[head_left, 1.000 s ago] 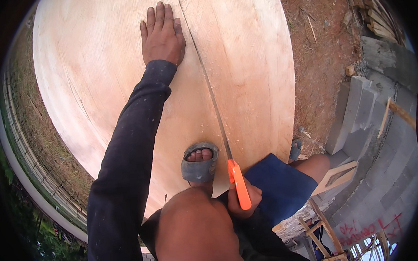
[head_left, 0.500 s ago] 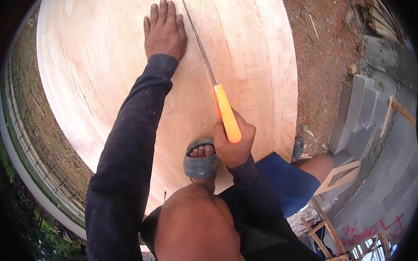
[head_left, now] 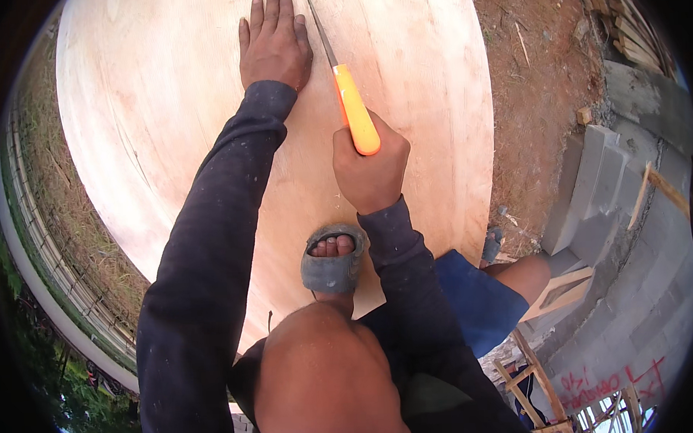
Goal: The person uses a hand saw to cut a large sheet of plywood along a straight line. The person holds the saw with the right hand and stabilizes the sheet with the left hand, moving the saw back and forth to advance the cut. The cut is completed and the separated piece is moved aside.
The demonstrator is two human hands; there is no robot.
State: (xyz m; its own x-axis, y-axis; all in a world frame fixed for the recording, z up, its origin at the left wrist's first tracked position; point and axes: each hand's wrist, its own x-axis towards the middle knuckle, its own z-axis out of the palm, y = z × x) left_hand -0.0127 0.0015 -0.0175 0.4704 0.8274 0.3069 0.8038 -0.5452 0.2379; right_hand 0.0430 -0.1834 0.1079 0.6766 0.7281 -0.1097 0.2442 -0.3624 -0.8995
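A large pale sheet of plywood [head_left: 428, 137] lies in front of me. My left hand [head_left: 277, 52] rests flat on it, fingers stretched away from me, just left of the saw blade. My right hand [head_left: 374, 164] is closed round the yellow and orange handle of a handsaw [head_left: 356, 113]. The narrow blade runs away from me to the upper edge of the picture, where its far end is out of sight. My sandalled foot [head_left: 333, 263] stands on the near part of the sheet, below my right hand.
Reddish soil [head_left: 537, 110] lies to the right, with a grey block wall [head_left: 631, 283] beyond. Scrap timber [head_left: 634, 35] is piled at the far right. A wooden frame [head_left: 532, 385] stands at the lower right. Dry grass [head_left: 75, 203] borders the sheet on the left.
My right hand has pushed the saw away from me, so the handle is now farther up the sheet and less blade shows. The left hand stays flat in nearly the same place.
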